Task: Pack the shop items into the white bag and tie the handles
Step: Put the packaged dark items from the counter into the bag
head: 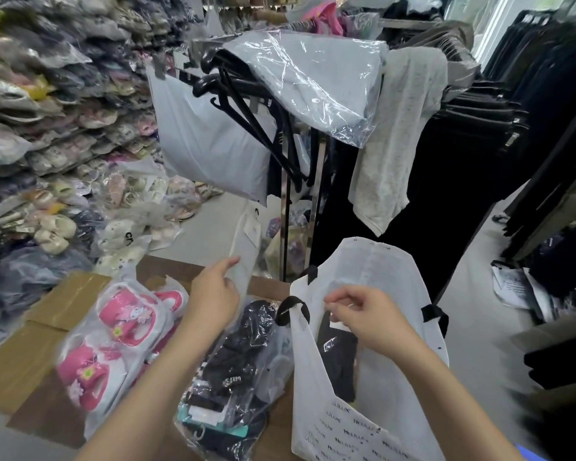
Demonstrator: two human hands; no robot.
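The white bag [379,327] with black handles stands open at the lower right, a dark packaged item [338,361] partly inside it. My right hand [363,317] pinches the bag's front rim. My left hand [215,291] holds a long pale item in clear plastic [246,247], upright beside the bag. On the cardboard box [47,327] lie pink children's sandals in a clear packet [113,341] and a packet of black clothing [236,367], next to the bag's left side.
Piles of bagged shoes [47,128] fill the left wall and floor. A metal clothes rack [290,154] with black hangers, plastic-wrapped garments and dark clothes stands just behind the box. More dark clothing hangs at the right [529,111].
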